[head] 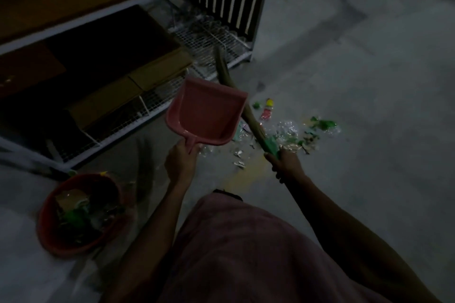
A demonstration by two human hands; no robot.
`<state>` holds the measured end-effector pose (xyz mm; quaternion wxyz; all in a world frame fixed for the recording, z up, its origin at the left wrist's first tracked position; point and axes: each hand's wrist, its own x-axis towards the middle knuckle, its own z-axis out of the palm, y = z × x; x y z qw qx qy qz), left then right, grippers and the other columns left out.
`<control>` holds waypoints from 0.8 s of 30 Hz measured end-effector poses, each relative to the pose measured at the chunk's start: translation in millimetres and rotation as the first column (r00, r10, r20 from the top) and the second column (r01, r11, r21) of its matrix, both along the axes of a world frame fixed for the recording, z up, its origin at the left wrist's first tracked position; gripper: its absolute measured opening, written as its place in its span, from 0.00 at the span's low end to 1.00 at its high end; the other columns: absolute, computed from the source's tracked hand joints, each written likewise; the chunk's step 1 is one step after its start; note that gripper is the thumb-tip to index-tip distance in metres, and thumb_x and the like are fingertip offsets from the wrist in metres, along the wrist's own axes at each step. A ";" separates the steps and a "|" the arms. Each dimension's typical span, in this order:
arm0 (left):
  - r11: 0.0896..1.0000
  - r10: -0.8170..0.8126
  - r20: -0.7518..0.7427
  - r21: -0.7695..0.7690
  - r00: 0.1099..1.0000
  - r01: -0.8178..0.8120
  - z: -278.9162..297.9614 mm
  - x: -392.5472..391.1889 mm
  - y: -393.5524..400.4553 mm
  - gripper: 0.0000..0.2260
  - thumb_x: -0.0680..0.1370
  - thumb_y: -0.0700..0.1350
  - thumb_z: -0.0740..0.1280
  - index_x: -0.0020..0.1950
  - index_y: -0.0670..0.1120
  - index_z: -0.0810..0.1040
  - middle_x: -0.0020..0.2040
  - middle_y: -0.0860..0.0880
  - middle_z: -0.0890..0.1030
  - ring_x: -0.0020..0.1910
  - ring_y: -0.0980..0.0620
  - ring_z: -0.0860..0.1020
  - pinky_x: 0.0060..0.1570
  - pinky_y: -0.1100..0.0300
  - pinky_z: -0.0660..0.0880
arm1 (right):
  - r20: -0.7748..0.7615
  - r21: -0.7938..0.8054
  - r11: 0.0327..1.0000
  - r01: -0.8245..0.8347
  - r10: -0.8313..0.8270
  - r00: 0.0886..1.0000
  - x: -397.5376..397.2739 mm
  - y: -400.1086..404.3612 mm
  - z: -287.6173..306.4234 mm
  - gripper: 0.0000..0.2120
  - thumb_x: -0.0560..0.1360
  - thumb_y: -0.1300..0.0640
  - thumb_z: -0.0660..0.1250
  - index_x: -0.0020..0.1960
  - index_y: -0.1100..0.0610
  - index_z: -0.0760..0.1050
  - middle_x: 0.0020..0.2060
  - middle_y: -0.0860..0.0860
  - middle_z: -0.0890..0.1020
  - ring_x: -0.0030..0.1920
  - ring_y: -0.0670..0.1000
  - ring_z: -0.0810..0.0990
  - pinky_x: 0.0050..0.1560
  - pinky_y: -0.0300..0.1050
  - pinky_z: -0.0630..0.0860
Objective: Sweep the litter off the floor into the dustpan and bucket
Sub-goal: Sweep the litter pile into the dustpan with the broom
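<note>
1. The left hand (181,160) grips the empty pink dustpan (206,113); the right hand (285,163) holds the broom (248,118).
2. Litter (290,134) remains on the floor at centre right.
3. The red bucket (81,211), lower left, already holds rubbish.

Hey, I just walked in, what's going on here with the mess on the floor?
A person is cleaning up litter in dim light. The left hand grips the handle of a pink dustpan, held up off the floor and looking empty. The right hand grips a broom by its green handle end. A pile of litter, green, clear and pale scraps, lies on the concrete floor beside the broom. A red bucket at the left already holds some rubbish.
</note>
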<state>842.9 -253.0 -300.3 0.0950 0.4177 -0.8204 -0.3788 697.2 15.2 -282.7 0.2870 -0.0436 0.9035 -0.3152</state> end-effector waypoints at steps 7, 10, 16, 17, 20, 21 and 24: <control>0.996 0.079 -0.005 0.043 0.997 -0.079 9.6 -66.0 -15.1 0.12 0.75 0.52 0.71 0.52 0.46 0.78 0.45 0.48 0.82 0.42 0.48 0.79 0.39 0.56 0.73 | 0.094 0.033 0.988 0.149 -0.151 0.984 -65.8 -10.5 -8.9 0.23 0.79 0.41 0.66 0.53 0.63 0.75 0.35 0.57 0.79 0.26 0.54 0.75 0.25 0.43 0.72; 0.993 0.102 0.014 0.062 0.995 -0.103 -2.9 -89.6 -35.5 0.11 0.76 0.50 0.70 0.53 0.45 0.78 0.46 0.45 0.82 0.41 0.45 0.79 0.37 0.58 0.69 | 0.207 0.088 0.980 0.179 -0.194 0.959 -91.3 -29.5 -21.9 0.23 0.78 0.43 0.69 0.55 0.64 0.74 0.35 0.59 0.80 0.26 0.54 0.75 0.26 0.42 0.72; 0.978 0.182 0.139 0.077 0.973 -0.194 -42.3 -154.7 -80.1 0.12 0.76 0.51 0.70 0.52 0.43 0.78 0.46 0.44 0.82 0.42 0.43 0.79 0.37 0.58 0.67 | 0.346 0.186 0.982 -0.041 -0.026 0.938 -131.1 -79.6 -86.3 0.21 0.77 0.45 0.71 0.55 0.63 0.71 0.43 0.61 0.81 0.35 0.59 0.81 0.34 0.54 0.81; 0.976 0.192 0.144 0.071 0.971 -0.204 -54.4 -166.0 -87.6 0.12 0.76 0.52 0.70 0.51 0.44 0.78 0.45 0.44 0.82 0.41 0.44 0.79 0.37 0.58 0.67 | 0.344 0.216 0.971 -0.105 0.025 0.939 -139.0 -91.0 -103.7 0.21 0.77 0.44 0.71 0.53 0.62 0.71 0.45 0.60 0.81 0.40 0.60 0.82 0.40 0.57 0.82; 0.968 0.235 0.158 0.049 0.959 -0.245 -94.9 -195.0 -101.9 0.12 0.75 0.52 0.70 0.50 0.44 0.79 0.43 0.45 0.82 0.40 0.46 0.78 0.36 0.59 0.66 | 0.341 0.252 0.913 -0.322 0.228 0.912 -161.3 -124.2 -160.6 0.19 0.79 0.41 0.67 0.49 0.58 0.72 0.44 0.57 0.79 0.42 0.57 0.79 0.41 0.49 0.75; 0.963 0.257 0.160 0.039 0.953 -0.266 -111.7 -203.8 -106.5 0.12 0.75 0.52 0.70 0.51 0.44 0.79 0.43 0.45 0.82 0.40 0.46 0.79 0.36 0.59 0.66 | 0.348 0.251 0.892 -0.377 0.280 0.895 -167.7 -135.2 -180.0 0.19 0.79 0.40 0.66 0.49 0.58 0.72 0.43 0.56 0.78 0.41 0.56 0.77 0.39 0.46 0.73; 0.946 0.317 0.140 0.019 0.938 -0.323 -166.7 -230.1 -117.4 0.12 0.75 0.52 0.70 0.52 0.46 0.80 0.44 0.47 0.83 0.40 0.47 0.79 0.37 0.59 0.67 | 0.387 0.207 0.856 -0.474 0.373 0.843 -182.1 -164.0 -242.5 0.19 0.81 0.41 0.64 0.48 0.58 0.74 0.39 0.55 0.80 0.35 0.55 0.80 0.32 0.43 0.71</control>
